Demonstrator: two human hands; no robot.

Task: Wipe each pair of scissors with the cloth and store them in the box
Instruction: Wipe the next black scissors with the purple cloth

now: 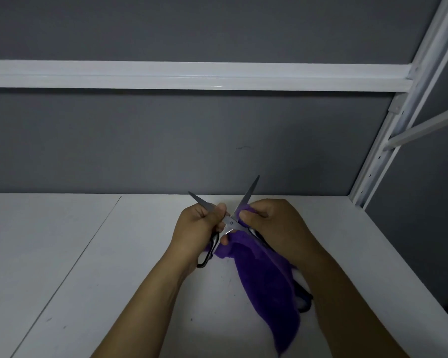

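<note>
- Open scissors point(230, 223) held above the tabletop point(114, 254); left hand point(197, 228) fingers curl round one blade.
- Right hand point(277, 226) pinches the purple cloth point(264, 280) round the other blade, probably near its base.
- Best stroke: slide tipward, pinching the flats, off the edge.

Dim, bluish-grey light falls evenly; shadows are faint and soft. Well above the fingers point(247, 217) a thin glare streak runs along the white rail point(192, 76). Between the fingers the scissors point(230, 224) glint faintly; below, the purple cloth point(267, 285) reads dark and soft. Right of them the white post point(379, 156) leans with wide-angle distortion.
</note>
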